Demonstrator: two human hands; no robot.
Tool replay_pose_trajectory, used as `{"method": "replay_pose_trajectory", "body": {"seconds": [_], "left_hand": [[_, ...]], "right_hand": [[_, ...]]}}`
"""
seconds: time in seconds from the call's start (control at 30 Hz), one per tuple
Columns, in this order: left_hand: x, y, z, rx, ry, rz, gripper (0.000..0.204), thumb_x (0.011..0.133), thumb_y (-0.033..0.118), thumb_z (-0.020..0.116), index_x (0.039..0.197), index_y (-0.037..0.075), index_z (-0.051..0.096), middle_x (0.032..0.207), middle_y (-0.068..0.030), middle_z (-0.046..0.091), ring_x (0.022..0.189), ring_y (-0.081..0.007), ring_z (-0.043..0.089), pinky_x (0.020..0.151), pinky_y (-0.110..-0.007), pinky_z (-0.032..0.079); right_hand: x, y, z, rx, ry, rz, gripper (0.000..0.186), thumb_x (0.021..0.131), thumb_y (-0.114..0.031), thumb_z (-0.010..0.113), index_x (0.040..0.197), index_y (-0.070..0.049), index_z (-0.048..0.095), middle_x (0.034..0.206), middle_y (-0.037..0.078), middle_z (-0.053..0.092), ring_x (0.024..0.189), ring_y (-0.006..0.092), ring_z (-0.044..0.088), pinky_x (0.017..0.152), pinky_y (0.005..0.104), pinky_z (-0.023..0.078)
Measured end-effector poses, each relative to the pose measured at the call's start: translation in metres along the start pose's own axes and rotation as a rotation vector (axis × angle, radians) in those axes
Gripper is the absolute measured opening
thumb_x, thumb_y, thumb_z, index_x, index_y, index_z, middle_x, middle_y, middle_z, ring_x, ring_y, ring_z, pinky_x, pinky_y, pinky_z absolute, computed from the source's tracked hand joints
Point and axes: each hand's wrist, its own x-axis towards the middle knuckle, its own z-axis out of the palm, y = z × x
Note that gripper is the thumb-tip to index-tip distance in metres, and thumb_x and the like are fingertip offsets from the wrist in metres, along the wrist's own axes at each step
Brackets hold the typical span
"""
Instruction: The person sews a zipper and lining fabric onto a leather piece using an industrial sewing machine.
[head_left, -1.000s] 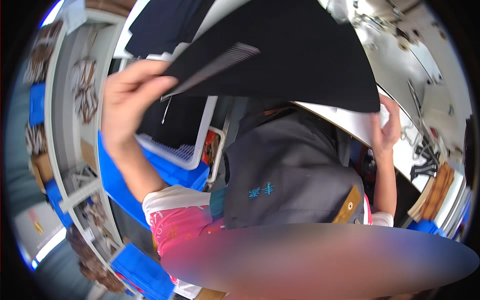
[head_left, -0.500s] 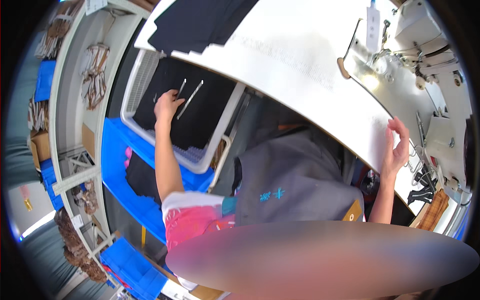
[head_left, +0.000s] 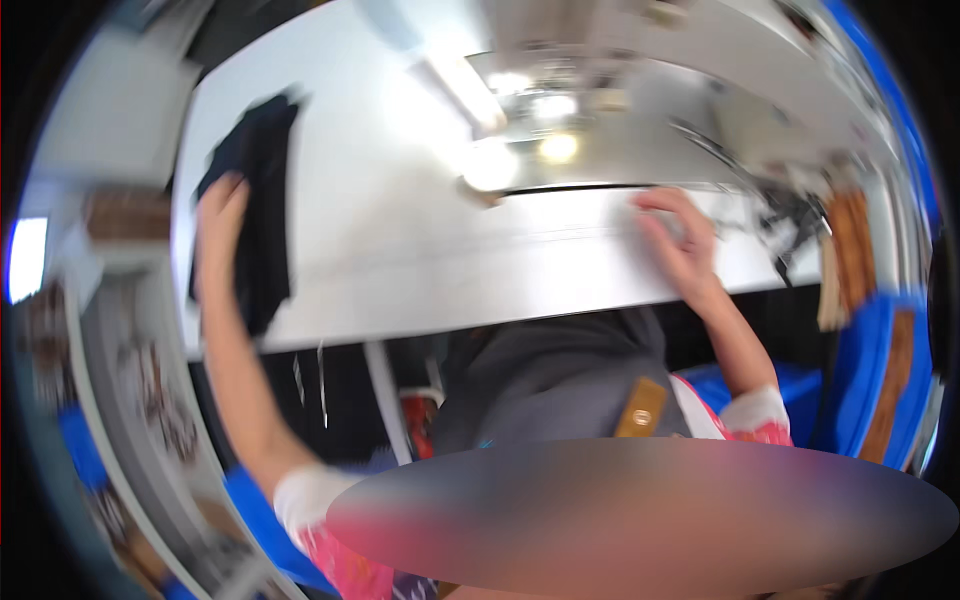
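On the left part of the white table lies dark cloth (head_left: 262, 215), its long side toward me. My left hand (head_left: 218, 225) rests on its left part, fingertips against the fabric; blur hides whether they pinch it. My right hand (head_left: 685, 248) hovers by the table's front right, thumb and curved fingers apart, with nothing in it. Behind it stands a blurred white sewing machine (head_left: 760, 110) with a lit work area. Below the table edge at left, black cloth (head_left: 345, 385) with thin light strips on it lies in a container mostly hidden by the table.
The white table (head_left: 400, 290) spans the front. Dark clips or tools (head_left: 795, 225) and a brown wooden piece (head_left: 852, 235) sit at its right end. Blue bins (head_left: 870, 390) stand at lower right. Shelving (head_left: 100, 350) lines the left side.
My left hand has left the black cloth in the white basket and come up onto the dark cloth on the table. The view has swung right; my right hand remains raised by the table.
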Motion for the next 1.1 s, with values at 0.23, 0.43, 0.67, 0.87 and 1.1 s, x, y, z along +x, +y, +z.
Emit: {"method": "replay_pose_trajectory", "body": {"seconds": [0.23,0.43,0.67,0.87,1.1], "left_hand": [[-0.04,-0.028,-0.043,-0.109,0.323,-0.347,0.026,0.094,0.022,0.065,0.105,-0.001,0.072,0.096,-0.0074,0.073,0.089,-0.0132,0.064,0.079,-0.027,0.05],[-0.089,0.166,0.006,0.551,-0.031,0.244,0.027,0.091,0.014,0.061,0.116,0.002,0.063,0.088,-0.0121,0.062,0.074,-0.0289,0.065,0.063,-0.039,0.052],[-0.049,0.227,0.081,0.562,-0.127,0.287,0.03,0.093,0.017,0.057,0.117,0.001,0.061,0.089,-0.0112,0.06,0.073,-0.0279,0.065,0.059,-0.038,0.052],[-0.061,0.254,0.075,0.057,-0.114,0.369,0.028,0.091,0.015,0.064,0.116,0.002,0.065,0.078,-0.0096,0.058,0.064,-0.0249,0.06,0.055,-0.035,0.046],[-0.106,0.313,0.09,-0.182,0.181,0.723,0.045,0.078,0.009,0.076,0.121,0.014,0.065,0.12,-0.0112,0.058,0.105,-0.0261,0.058,0.093,-0.041,0.042]], "right_hand": [[-0.054,0.02,-0.102,-0.422,0.162,-0.043,0.028,0.08,-0.009,0.073,0.107,-0.003,0.067,0.1,0.011,0.067,0.092,0.0281,0.062,0.083,0.0371,0.047],[-0.092,0.128,-0.32,-1.242,0.191,0.508,0.028,0.082,-0.02,0.065,0.101,0.0,0.067,0.095,0.019,0.066,0.091,0.038,0.064,0.08,0.0447,0.051],[-0.114,0.196,-0.371,-1.095,0.032,0.676,0.022,0.077,-0.014,0.06,0.089,0.005,0.064,0.074,0.025,0.061,0.075,0.0391,0.064,0.072,0.0426,0.051],[-0.154,0.177,-0.402,-0.185,0.625,0.842,0.028,0.092,-0.025,0.062,0.107,-0.003,0.07,0.088,-0.001,0.067,0.074,0.0074,0.059,0.067,0.023,0.048],[-0.029,0.011,-0.144,-0.715,0.095,-0.037,0.025,0.075,0.001,0.065,0.099,0.0,0.063,0.089,0.012,0.061,0.08,0.0294,0.062,0.069,0.0335,0.051]]}}
